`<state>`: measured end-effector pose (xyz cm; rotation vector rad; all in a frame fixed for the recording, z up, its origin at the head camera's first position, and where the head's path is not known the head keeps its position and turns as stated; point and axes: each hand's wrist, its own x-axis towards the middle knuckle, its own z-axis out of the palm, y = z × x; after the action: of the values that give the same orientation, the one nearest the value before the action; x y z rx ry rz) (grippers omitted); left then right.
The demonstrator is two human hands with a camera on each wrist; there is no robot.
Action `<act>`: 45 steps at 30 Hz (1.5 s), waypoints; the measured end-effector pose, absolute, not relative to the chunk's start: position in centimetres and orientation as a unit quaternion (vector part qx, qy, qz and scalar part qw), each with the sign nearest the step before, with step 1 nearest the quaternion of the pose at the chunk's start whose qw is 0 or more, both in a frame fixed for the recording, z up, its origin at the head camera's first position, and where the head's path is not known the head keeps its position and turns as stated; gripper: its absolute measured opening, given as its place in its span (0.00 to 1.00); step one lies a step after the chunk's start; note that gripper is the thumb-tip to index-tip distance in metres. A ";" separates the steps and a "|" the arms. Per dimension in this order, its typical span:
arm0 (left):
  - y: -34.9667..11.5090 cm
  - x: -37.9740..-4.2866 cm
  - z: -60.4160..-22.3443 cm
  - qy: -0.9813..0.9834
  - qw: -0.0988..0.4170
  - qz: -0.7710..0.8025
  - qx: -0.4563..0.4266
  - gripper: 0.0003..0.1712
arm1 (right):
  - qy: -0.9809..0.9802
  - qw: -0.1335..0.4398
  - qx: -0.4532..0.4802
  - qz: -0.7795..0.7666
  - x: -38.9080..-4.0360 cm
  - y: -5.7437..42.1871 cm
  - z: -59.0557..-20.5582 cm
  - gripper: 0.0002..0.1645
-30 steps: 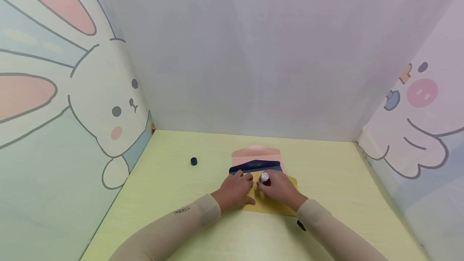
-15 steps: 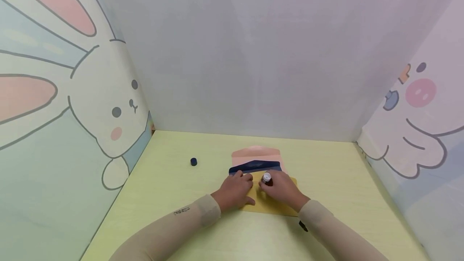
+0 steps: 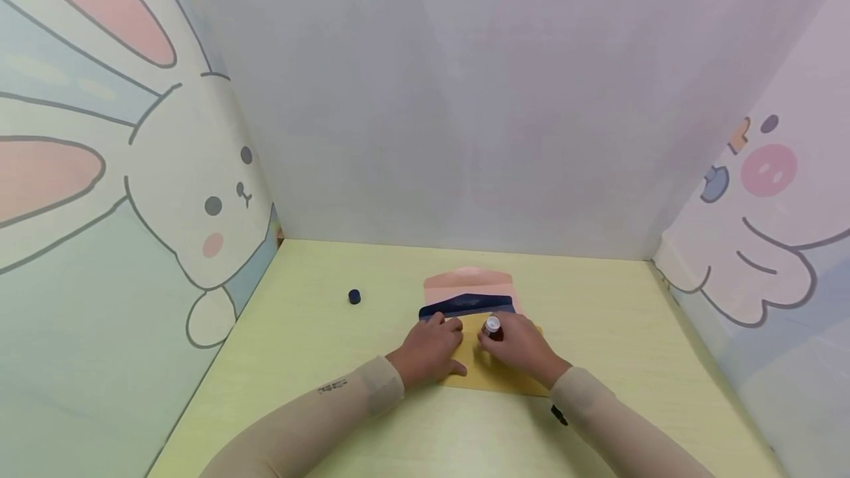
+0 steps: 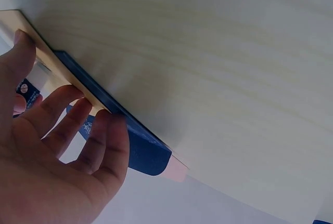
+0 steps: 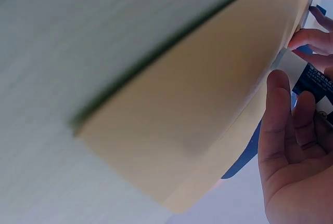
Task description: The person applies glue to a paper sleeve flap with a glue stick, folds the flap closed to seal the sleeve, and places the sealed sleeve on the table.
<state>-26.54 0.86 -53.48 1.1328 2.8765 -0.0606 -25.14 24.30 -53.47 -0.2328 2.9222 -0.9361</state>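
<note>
A yellow envelope [image 3: 491, 380] lies on the table over a navy envelope [image 3: 468, 304] and a pink envelope [image 3: 468, 281], whose upper parts show behind it. My left hand [image 3: 428, 351] presses its bent fingertips on the yellow envelope's left side, thumb spread apart. In my right hand [image 3: 521, 347] a glue stick [image 3: 492, 326] with a white end and dark label is gripped, held against the yellow envelope. The right wrist view shows the glue stick [image 5: 312, 83] between thumb and fingers, its lower end at the paper near the flap fold.
A small dark cap [image 3: 355, 296] stands on the pale yellow table [image 3: 319, 338], left of the envelopes. A grey-white wall [image 3: 465, 94] rises behind the table. Side panels with a cartoon rabbit [image 3: 192, 198] and another cartoon animal [image 3: 769, 168] flank it.
My right hand has slid slightly to the right along the yellow envelope with the glue stick. The left hand has stayed in place.
</note>
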 end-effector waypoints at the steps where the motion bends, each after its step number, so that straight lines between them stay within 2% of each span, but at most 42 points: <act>1: 0.8 -26.5 -53.5 0.930 0.023 -0.021 0.367 0.40 | 0.949 0.033 -0.073 -0.305 -25.1 24.3 -53.4 0.11; 17: 0.7 -26.5 -53.5 0.927 0.009 -0.025 0.374 0.40 | 0.948 0.038 -0.060 -0.309 -24.8 25.1 -53.4 0.11; 45: 0.8 -26.7 -53.7 0.929 0.026 -0.019 0.368 0.41 | 0.946 0.036 -0.057 -0.316 -24.8 25.6 -53.1 0.10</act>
<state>-26.67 0.80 -53.72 1.1370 2.8725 -0.0578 -24.82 25.57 -53.14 -0.1736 2.9068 -0.9712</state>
